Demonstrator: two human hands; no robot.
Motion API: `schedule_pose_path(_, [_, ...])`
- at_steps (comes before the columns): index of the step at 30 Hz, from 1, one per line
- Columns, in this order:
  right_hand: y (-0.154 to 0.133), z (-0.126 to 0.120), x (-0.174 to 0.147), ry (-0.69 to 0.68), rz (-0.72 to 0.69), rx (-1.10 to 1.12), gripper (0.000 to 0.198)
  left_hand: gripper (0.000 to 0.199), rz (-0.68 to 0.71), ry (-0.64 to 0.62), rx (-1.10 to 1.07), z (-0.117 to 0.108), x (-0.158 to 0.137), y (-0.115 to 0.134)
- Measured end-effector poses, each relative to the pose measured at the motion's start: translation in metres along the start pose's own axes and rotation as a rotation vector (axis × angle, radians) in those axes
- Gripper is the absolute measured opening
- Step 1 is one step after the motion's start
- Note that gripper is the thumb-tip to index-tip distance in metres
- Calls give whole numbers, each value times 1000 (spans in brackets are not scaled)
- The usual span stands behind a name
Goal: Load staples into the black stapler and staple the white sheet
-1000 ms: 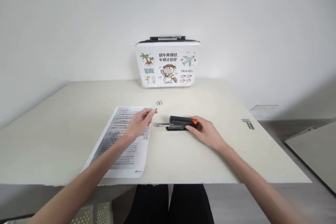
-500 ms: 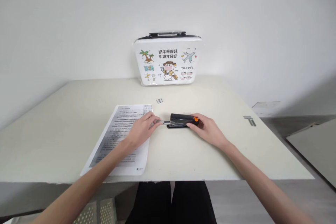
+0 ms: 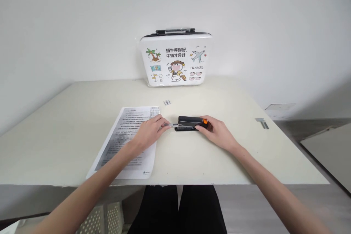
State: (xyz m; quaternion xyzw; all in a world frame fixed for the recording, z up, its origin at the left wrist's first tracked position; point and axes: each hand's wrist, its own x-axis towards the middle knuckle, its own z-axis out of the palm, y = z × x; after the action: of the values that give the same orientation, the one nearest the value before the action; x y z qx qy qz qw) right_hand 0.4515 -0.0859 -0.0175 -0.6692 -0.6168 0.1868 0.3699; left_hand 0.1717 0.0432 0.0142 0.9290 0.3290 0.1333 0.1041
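Left hand (image 3: pixel 150 129) has shifted right over the last second, from the paper's edge onto the end of the stapler's rail; view also tipped slightly, so everything sits higher in frame. Left thumb and fingertips are pinched at the outer end of the metal rail (image 3: pixel 175 125); can't tell if a staple strip is in the pinch too, fingers cover it. Right hand (image 3: pixel 218 131) grips the orange-marked rear of the black stapler (image 3: pixel 189 121), thumb on near side. Key relation: stapler lies flat between both hands, long axis left-right, rail pointing straight at left hand; push/pull line is sideways along that axis. Both hands touching, neither nearer. Left wrist crosses the printed paper (image 3: pixel 117 135), whose right edge stops short of the stapler. Loose staples (image 3: pixel 167 102) lie just beyond, slightly left; more strips (image 3: pixel 264 125) well right, near the desk (image 3: pixel 203 157) side edge. Open desk on the near side of the stapler, front edge well apart. White case (image 3: pixel 160 76) stands at the back against the wall.
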Motion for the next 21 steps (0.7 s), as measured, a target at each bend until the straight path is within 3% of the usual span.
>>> schedule_pose_path(12, [1, 0, 0, 2, -16, 6, 41, 27, -50, 40, -95, -3, -9, -8])
schedule_pose_path(21, [5, -5, 0, -98, -5, 52, 43, 26, 44, -41, -279, -2, -22, -14])
